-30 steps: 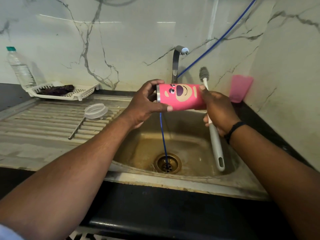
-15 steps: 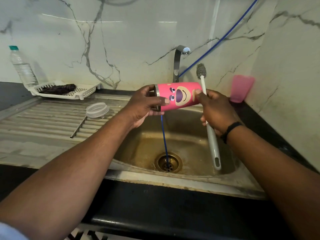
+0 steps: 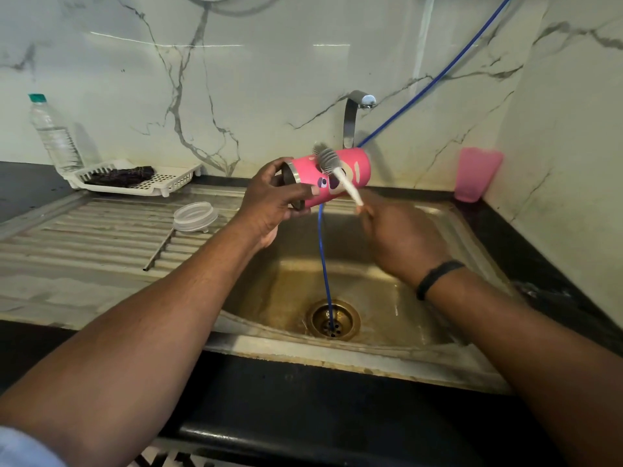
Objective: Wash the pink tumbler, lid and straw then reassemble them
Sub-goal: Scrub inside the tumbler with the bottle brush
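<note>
1. Bright pink metal tumbler [image 3: 350, 173], cartoon bear face printed on it.
2. At its three o'clock, a translucent pink plastic cup [image 3: 475, 175].
3. White marble wall [image 3: 269, 79], grey veins.
4. Thin blue hose [image 3: 324, 261].

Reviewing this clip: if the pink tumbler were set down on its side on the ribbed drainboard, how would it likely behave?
The pink tumbler is a smooth cylinder, so it would probably roll. The ribbed drainboard runs beside the sink, and might let it roll in. Its steel rim suggests it is stiff and unlikely to break. The left hand grips it by the mouth end.
</note>
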